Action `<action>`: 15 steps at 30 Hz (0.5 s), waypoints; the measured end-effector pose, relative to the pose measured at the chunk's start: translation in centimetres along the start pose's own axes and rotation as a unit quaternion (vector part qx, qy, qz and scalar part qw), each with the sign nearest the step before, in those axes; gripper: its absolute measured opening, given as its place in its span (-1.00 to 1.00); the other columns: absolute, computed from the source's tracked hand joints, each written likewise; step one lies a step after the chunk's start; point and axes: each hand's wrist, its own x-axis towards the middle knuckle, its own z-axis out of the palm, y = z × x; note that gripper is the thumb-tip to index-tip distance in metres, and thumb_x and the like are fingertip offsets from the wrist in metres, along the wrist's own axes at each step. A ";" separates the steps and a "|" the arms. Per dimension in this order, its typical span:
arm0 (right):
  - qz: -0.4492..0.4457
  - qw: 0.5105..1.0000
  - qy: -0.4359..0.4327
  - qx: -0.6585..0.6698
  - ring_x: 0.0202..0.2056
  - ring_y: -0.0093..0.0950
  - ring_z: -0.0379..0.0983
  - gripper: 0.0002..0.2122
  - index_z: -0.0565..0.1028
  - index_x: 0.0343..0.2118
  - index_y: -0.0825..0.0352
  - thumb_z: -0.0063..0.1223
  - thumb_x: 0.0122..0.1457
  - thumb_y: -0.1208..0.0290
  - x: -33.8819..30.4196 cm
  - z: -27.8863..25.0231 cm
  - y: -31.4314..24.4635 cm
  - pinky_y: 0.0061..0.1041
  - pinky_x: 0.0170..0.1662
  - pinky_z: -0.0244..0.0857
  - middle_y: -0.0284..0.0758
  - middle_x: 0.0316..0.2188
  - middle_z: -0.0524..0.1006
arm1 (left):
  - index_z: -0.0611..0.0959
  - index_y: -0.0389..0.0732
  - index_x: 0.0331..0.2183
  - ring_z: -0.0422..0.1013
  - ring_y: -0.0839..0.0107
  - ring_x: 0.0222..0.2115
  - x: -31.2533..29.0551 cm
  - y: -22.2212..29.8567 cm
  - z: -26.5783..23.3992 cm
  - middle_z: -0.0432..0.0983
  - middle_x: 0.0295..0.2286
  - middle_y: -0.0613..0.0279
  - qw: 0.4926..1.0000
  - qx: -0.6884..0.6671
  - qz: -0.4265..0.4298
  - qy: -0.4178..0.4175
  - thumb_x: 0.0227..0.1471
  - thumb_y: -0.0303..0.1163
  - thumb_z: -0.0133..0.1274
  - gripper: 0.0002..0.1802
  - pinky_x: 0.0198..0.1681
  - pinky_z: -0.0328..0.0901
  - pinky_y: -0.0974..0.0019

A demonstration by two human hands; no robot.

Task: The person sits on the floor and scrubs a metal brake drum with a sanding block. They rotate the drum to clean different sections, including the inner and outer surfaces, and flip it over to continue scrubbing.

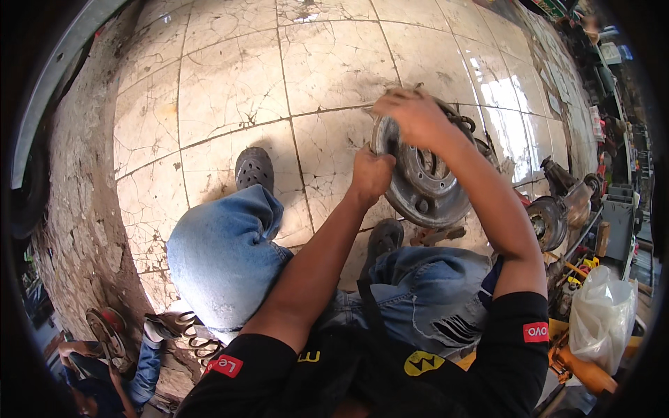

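Observation:
A round grey metal part (pixel 418 198), much like a wheel rim with a ring of bolt holes round its centre, stands tilted in front of my right foot. My left hand (pixel 373 173) grips its left edge, fingers closed, thumb on the near face. Over its top edge lies my right hand (pixel 416 117), its fingers smeared by motion, so I cannot tell whether they hold anything. Behind the rim, another dark metal part (pixel 461 124) shows in part; my right forearm covers some of it.
Cracked cream tiles (pixel 230 80) spread ahead. To the right lie a drum-like metal assembly (pixel 548 221), a clear plastic bag (pixel 601 313) and tools. A grey clog (pixel 255 167) is on my left foot. At lower left, another person (pixel 143 366) sits beside a round metal part (pixel 106 331).

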 end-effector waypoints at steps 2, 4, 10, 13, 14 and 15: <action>-0.069 0.998 -0.004 0.012 0.27 -0.41 0.13 -0.36 0.43 0.05 -0.02 0.08 -0.15 0.74 -0.1 0.6 -0.7 -0.01 0.29 -0.04 -0.49 0.16 0.36 | 0.57 -0.39 -0.33 0.37 0.44 -0.53 -0.1 -0.5 -0.3 0.48 -0.49 0.21 1.000 0.021 0.010 0.009 -0.20 -0.56 -0.06 -0.72 -0.46 0.27 0.32; -0.081 0.997 0.006 -0.007 0.27 -0.42 0.12 -0.35 0.43 0.05 -0.02 0.06 -0.16 0.74 -0.2 0.9 -0.5 -0.04 0.30 -0.05 -0.49 0.16 0.36 | 0.58 -0.39 -0.33 0.38 0.44 -0.52 0.3 -0.4 -0.9 0.49 -0.48 0.20 0.999 0.040 -0.004 0.003 -0.20 -0.56 -0.06 -0.72 -0.45 0.27 0.32; -0.046 0.998 0.032 0.030 0.25 -0.41 0.15 -0.36 0.39 0.09 -0.04 0.09 -0.10 0.69 -0.6 1.3 0.2 0.07 0.28 -0.04 -0.49 0.17 0.33 | 0.59 -0.41 -0.31 0.42 0.40 -0.48 0.1 -0.2 -0.2 0.51 -0.46 0.17 1.000 0.004 -0.006 0.001 -0.20 -0.55 -0.07 -0.69 -0.40 0.31 0.32; -0.060 0.997 0.047 -0.004 0.25 -0.39 0.15 -0.37 0.36 0.11 -0.02 0.10 -0.08 0.66 -0.6 1.6 0.3 0.11 0.27 -0.05 -0.48 0.17 0.33 | 0.60 -0.41 -0.28 0.44 0.38 -0.46 0.6 -0.5 -0.8 0.53 -0.45 0.15 1.000 0.030 -0.008 -0.005 -0.19 -0.56 -0.07 -0.66 -0.37 0.33 0.31; -0.040 0.997 0.051 -0.035 0.26 -0.38 0.14 -0.37 0.35 0.11 -0.02 0.09 -0.08 0.66 -0.7 1.3 0.8 0.11 0.27 -0.05 -0.47 0.17 0.33 | 0.60 -0.42 -0.28 0.45 0.37 -0.46 0.7 -0.5 -0.7 0.53 -0.44 0.14 0.999 0.041 -0.014 -0.011 -0.19 -0.56 -0.07 -0.66 -0.36 0.33 0.31; 0.026 0.999 0.024 0.008 0.29 -0.38 0.10 -0.29 0.33 0.15 -0.02 -0.03 -0.13 0.76 -0.6 0.5 1.4 0.05 0.28 -0.05 -0.45 0.25 0.25 | 0.60 -0.41 -0.28 0.44 0.37 -0.46 0.6 -0.5 -0.6 0.53 -0.45 0.14 0.999 0.032 -0.020 -0.013 -0.20 -0.56 -0.07 -0.66 -0.37 0.33 0.31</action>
